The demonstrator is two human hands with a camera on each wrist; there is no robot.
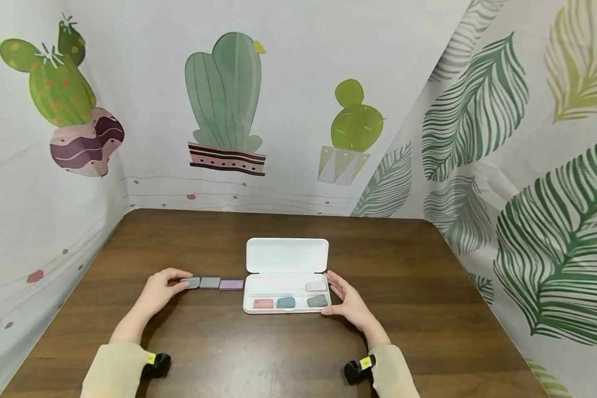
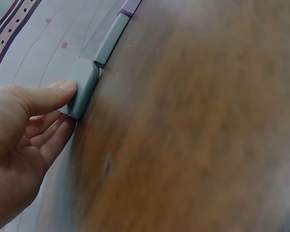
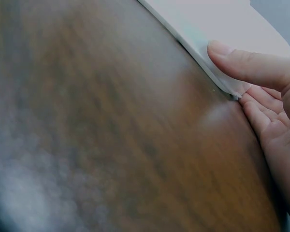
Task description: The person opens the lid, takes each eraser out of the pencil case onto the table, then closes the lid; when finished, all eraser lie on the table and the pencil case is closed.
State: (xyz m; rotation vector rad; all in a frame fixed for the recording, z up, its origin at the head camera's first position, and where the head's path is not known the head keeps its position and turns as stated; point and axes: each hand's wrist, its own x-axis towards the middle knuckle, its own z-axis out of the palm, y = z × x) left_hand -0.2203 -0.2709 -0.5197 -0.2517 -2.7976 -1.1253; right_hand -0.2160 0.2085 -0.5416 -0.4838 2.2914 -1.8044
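Note:
My left hand (image 1: pixel 158 291) pinches a small grey-blue block (image 1: pixel 193 283) between thumb and fingers, at the left end of a short row on the table. Beside it lies a second grey block (image 1: pixel 210 283), then a purple block (image 1: pixel 231 284) by the box's left side. In the left wrist view, the pinched block (image 2: pixel 85 86) meets its neighbour end to end. My right hand (image 1: pixel 349 304) holds the right end of a white hinged box (image 1: pixel 271 283), thumb at the front corner. Its lid (image 1: pixel 287 255) stands open. Inside are a pink block (image 1: pixel 263 303), a blue one (image 1: pixel 286 302), a grey one (image 1: pixel 317 301) and a whitish one (image 1: pixel 315 287).
The brown wooden table (image 1: pixel 239 354) spreads around the box. Behind it hangs a white cloth (image 1: pixel 298 110) printed with cacti and leaves. Black wrist cameras sit on the left (image 1: pixel 158 366) and right (image 1: pixel 356 371) wrists, above the table.

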